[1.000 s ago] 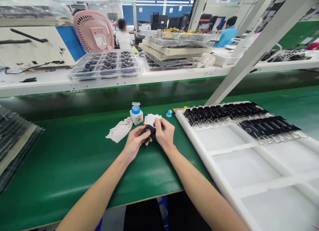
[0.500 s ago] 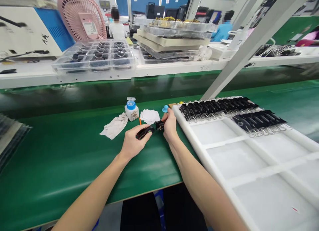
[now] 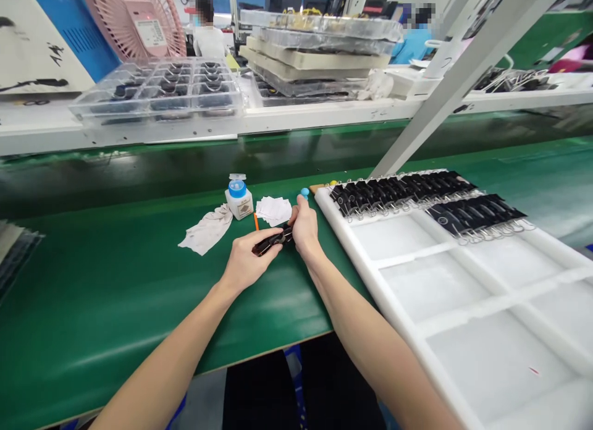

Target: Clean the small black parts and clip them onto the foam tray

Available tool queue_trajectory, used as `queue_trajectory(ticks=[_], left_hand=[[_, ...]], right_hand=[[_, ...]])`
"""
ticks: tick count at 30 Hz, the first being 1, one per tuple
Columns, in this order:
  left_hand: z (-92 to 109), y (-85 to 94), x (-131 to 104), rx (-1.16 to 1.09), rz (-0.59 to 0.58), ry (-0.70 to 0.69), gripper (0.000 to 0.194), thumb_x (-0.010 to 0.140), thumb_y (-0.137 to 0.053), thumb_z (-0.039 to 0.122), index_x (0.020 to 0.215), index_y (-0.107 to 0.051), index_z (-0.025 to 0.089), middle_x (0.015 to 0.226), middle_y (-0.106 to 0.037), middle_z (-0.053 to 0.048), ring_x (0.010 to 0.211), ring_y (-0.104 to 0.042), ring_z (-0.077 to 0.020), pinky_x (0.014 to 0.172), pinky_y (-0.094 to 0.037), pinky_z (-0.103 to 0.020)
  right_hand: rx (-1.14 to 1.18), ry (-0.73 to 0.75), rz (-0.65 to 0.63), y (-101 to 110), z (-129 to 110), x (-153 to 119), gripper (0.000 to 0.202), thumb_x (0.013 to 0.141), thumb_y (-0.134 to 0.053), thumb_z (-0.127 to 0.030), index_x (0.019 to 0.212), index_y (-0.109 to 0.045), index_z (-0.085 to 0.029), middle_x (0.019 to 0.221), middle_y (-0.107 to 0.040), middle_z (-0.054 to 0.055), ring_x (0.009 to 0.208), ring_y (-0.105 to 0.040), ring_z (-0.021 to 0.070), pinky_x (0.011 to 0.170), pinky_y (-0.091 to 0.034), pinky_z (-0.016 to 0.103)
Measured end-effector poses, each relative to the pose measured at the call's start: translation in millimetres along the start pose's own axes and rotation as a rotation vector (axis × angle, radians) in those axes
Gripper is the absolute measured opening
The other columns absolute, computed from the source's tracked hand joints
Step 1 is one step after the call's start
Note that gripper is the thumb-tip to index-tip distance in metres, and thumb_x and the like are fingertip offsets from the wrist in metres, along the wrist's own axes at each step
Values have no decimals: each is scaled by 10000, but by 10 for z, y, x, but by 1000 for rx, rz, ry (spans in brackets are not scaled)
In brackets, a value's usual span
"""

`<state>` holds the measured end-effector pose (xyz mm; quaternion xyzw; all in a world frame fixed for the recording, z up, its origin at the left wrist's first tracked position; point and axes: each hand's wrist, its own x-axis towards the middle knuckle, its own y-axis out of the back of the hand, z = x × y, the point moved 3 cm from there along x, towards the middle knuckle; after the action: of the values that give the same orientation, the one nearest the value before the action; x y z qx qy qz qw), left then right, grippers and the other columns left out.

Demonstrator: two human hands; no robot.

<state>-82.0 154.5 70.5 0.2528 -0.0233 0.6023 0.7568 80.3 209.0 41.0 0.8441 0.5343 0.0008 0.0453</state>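
item: small black device, held low over the green bench top, near the middle of the scene. left hand clamped on its near end, fingers folded over the top; right hand closed on its far-right end, thumb and fingers pinched together on it. the two hands almost touch.

around it, on the far side: white paper squares, an orange stick, a small bottle with a blue cap, a crumpled white cloth, a blue knob.

right: white foam tray, its far compartments filled with rows of black fobs, near compartments bare; its left edge lies just beside the right forearm.

far: dark conveyor strip, then a white shelf with a clear tray of black parts, stacked trays, a pink fan. other people sit beyond. a grey slanted post rises from the tray's far edge.

open bench lies left and near, up to the near edge.

change: half a second ago the hands held two separate pieces apart; now the pieces meet.
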Motion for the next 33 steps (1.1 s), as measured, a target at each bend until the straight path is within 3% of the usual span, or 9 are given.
queue_trajectory(ticks=[11, 13, 16, 19, 22, 25, 28, 30, 33], left_hand=[[-89, 22, 41, 5, -7, 113, 317, 814, -764, 375, 1097, -780, 233, 1081, -757, -53, 960, -721, -243, 872, -592, -329], [-132, 66, 81, -29, -24, 162, 397, 791, -782, 394, 1150, -748, 228, 1030, -755, -63, 920, -722, -242, 829, -594, -319], [-158, 208, 133, -182, 6, 276, 624, 737, -826, 451, 1280, -640, 208, 889, -732, -62, 788, -711, -237, 680, -601, -295], [-161, 367, 167, -308, 91, 375, 671, 734, -809, 549, 1289, -609, 229, 879, -702, -54, 659, -673, -232, 491, -568, -289], [-177, 376, 188, -438, -7, 407, 660, 770, -739, 644, 1274, -610, 237, 841, -655, -34, 530, -603, -201, 375, -475, -268], [-192, 266, 157, -582, -207, 420, 714, 825, -617, 748, 1270, -598, 190, 840, -641, -55, 540, -573, -182, 385, -415, -235], [-222, 222, 137, -600, -196, 405, 679, 865, -596, 721, 1250, -598, 161, 874, -649, -77, 578, -573, -170, 410, -367, -210], [-246, 246, 155, -591, -122, 378, 625, 870, -628, 673, 1219, -609, 154, 871, -646, -73, 581, -571, -164, 423, -351, -208], [-279, 303, 193, -613, -55, 366, 616, 874, -619, 675, 1191, -618, 148, 863, -639, -68, 580, -561, -158, 438, -353, -215]], right_hand=[[-132, 9, -36, 14, -44, -8, 725, 1053, -285, -731, 636, -586, -220, 661, -578, 72, 659, -550, 267, 622, -378, 314], [-185, 54, -60, 11, -95, -35, 733, 1062, -289, -718, 621, -593, -218, 671, -595, 71, 685, -559, 266, 645, -372, 307], [-267, 219, -180, -3, -242, -150, 614, 1093, -392, -593, 671, -613, -206, 704, -616, 35, 727, -571, 232, 664, -359, 273], [-344, 369, -397, 20, -391, -389, 362, 1044, -585, -504, 831, -658, -222, 743, -613, -31, 729, -568, 186, 637, -339, 237], [-450, 374, -554, 143, -459, -793, 244, 918, -767, -472, 942, -660, -254, 749, -610, -62, 702, -567, 173, 594, -328, 226], [-464, 282, -472, 451, -507, -1318, 214, 901, -769, -407, 953, -635, -250, 755, -626, -46, 689, -575, 179, 579, -334, 237], [-324, 238, -216, 1052, -612, -1659, 220, 958, -670, -451, 1028, -647, -244, 842, -660, -3, 724, -602, 195, 595, -392, 256], [-276, 256, -1, 1606, -691, -1599, 294, 975, -606, -509, 1060, -658, -232, 889, -669, 29, 765, -618, 213, 635, -437, 280], [-413, 307, 222, 2429, -741, -1085, 392, 856, -671, -567, 973, -672, -193, 843, -667, 61, 755, -601, 239, 676, -447, 324]])
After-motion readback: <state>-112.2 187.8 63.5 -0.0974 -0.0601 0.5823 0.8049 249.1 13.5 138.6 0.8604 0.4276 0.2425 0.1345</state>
